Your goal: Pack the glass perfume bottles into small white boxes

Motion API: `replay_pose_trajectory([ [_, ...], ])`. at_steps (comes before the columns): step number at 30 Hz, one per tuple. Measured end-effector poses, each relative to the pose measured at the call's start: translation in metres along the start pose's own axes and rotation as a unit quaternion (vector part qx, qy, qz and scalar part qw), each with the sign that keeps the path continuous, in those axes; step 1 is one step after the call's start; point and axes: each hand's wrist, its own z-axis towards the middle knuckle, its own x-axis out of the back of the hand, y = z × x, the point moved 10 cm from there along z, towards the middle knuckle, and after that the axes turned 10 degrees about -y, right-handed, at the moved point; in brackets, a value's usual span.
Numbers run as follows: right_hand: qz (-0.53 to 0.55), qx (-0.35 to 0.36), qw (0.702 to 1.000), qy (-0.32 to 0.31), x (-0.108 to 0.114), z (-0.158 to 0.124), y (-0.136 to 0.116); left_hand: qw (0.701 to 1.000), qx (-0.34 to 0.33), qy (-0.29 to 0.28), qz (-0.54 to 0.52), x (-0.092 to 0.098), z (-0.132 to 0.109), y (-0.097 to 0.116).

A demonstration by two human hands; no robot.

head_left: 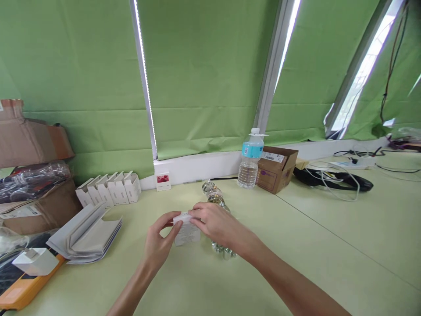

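A: Checking the head view: what risk is noted?
B: Glass vials (215, 197) lined up just behind the right hand (213, 224) could be toppled if that wrist is swung back.
A: And the small white box (187, 233)?
B: Pinched at its top flap by the left hand (158, 243) and the right, stood on the table (296, 245) between them; fine print is seen on its face.

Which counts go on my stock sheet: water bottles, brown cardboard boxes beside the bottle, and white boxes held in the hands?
Water bottle: 1
Brown cardboard box beside it: 1
White box, held between left hand and right hand: 1
Total: 3
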Motion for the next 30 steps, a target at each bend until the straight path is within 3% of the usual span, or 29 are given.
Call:
replay_pose_trajectory([
  [20,-0.065,-0.021,0.998,-0.016,-0.008,0.0,-0.003,1.0,0.012,-0.001,0.004,0.002,0.0,0.004],
  [26,-0.086,-0.034,0.995,-0.028,-0.014,0.001,-0.007,0.999,0.036,0.006,0.0,0.003,-0.001,-0.004],
  [30,-0.071,-0.042,0.996,-0.018,-0.013,0.002,-0.007,0.999,0.029,-0.021,-0.007,-0.001,-0.001,-0.013],
])
